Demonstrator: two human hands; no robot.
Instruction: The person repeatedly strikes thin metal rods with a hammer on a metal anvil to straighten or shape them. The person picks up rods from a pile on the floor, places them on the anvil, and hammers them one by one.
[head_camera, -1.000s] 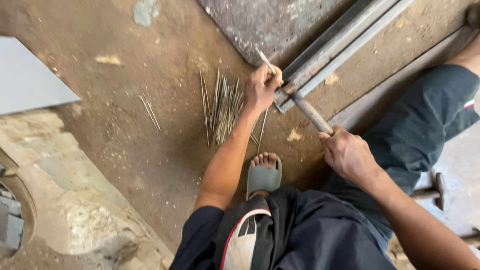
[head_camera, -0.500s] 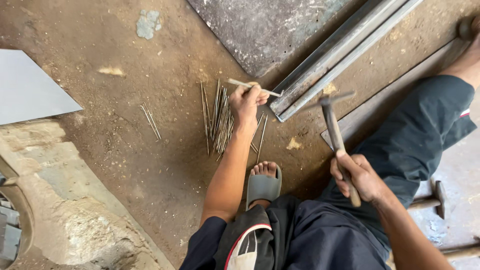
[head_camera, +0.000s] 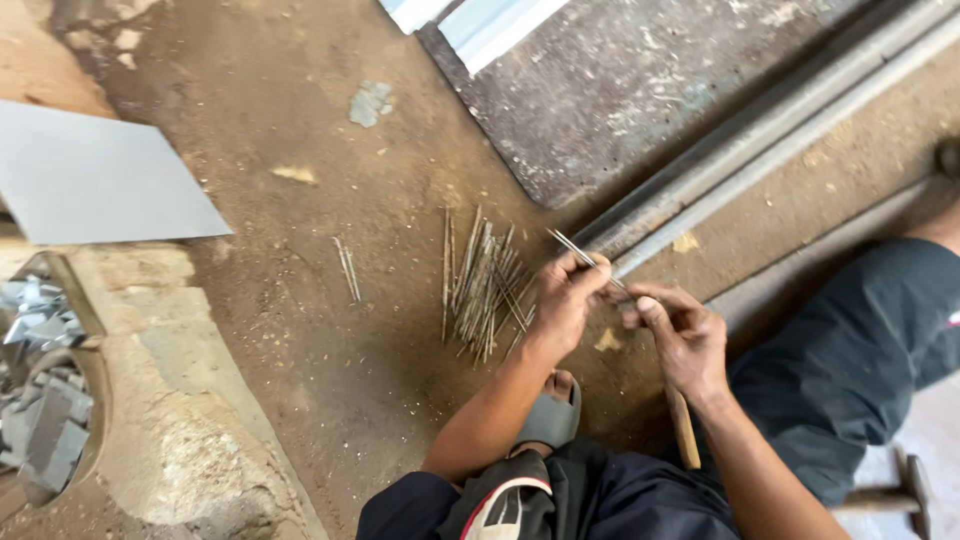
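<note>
My left hand (head_camera: 565, 300) grips a thin metal rod (head_camera: 572, 248) that slants up to the left above the dirt floor. My right hand (head_camera: 685, 340) is just to its right. Its thumb and forefinger touch the rod's lower end, while a wooden hammer handle (head_camera: 683, 432) sticks out below the palm. The hammer's head is hidden under the hand. A pile of several similar rods (head_camera: 485, 285) lies on the ground directly left of my left hand.
Long grey metal bars (head_camera: 760, 150) run diagonally behind the hands, beside a concrete slab (head_camera: 620, 90). Two loose rods (head_camera: 347, 268) lie further left. A grey sheet (head_camera: 100, 185), a bin of metal scraps (head_camera: 40, 400), my sandalled foot (head_camera: 550, 415) and a second hammer (head_camera: 895, 495) surround me.
My right hand has lowered the raised hammer and moved in to meet my left hand at the rod. My left hand has shifted slightly right, away from the bars.
</note>
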